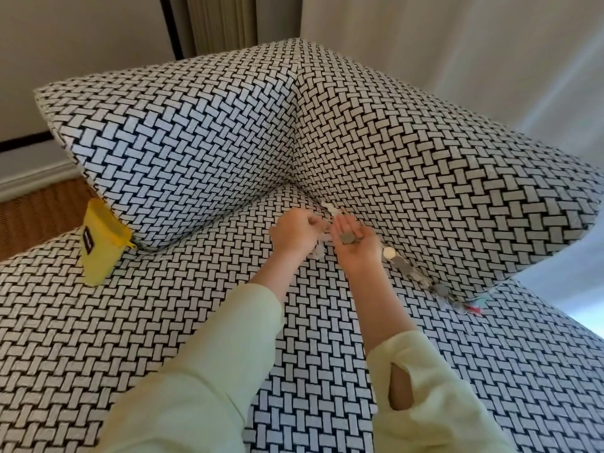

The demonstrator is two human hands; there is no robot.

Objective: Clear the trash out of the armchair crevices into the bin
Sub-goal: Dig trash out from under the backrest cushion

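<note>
Bin point(104, 246) label point(87, 240): dark patch, print too small for us to read.
Readable text: we find none.

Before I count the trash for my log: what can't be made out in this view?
Head view: what the left hand holds, hidden by its curled fingers.
Inside of the yellow bin, hidden by its wall; its label too small to read.
Coloured bits far right, blurred.
Round pieces on the right hand, too small to count.
</note>
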